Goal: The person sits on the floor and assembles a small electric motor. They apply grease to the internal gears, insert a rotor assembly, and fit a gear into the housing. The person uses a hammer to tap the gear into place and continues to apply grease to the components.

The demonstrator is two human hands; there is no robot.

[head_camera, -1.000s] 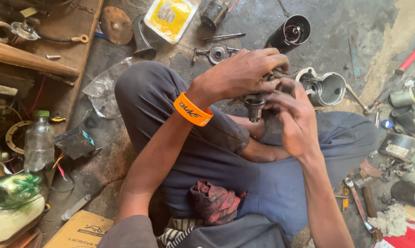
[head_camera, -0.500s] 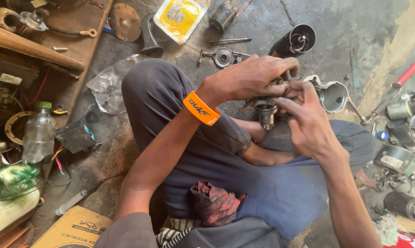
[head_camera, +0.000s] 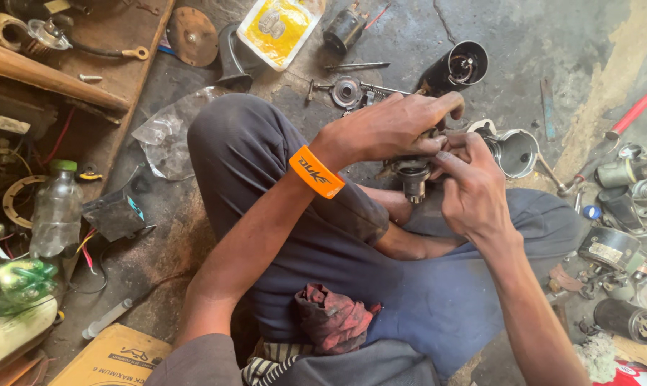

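Observation:
I sit cross-legged on a workshop floor with a small dark metal motor part (head_camera: 411,174) held above my knees. My left hand (head_camera: 391,129), an orange wristband (head_camera: 317,172) on its wrist, grips the part from above. My right hand (head_camera: 473,189) holds it from the right side, fingers pressed against its upper end. The part's ribbed lower end points down between the hands; its top is hidden under my fingers. A dirty red rag (head_camera: 334,318) lies in my lap.
Scattered around: a black cylindrical motor housing (head_camera: 458,68), a shiny metal casing (head_camera: 515,151), a gear with spring (head_camera: 347,92), a yellow packet (head_camera: 280,27), a plastic bottle (head_camera: 55,211), a cardboard box (head_camera: 112,357), a red-handled tool (head_camera: 627,114), and several motor parts (head_camera: 616,250) at right.
The view has shifted, so the hands and part sit lower and further right in frame. Both hands keep their hold on the part, fingers working at its top.

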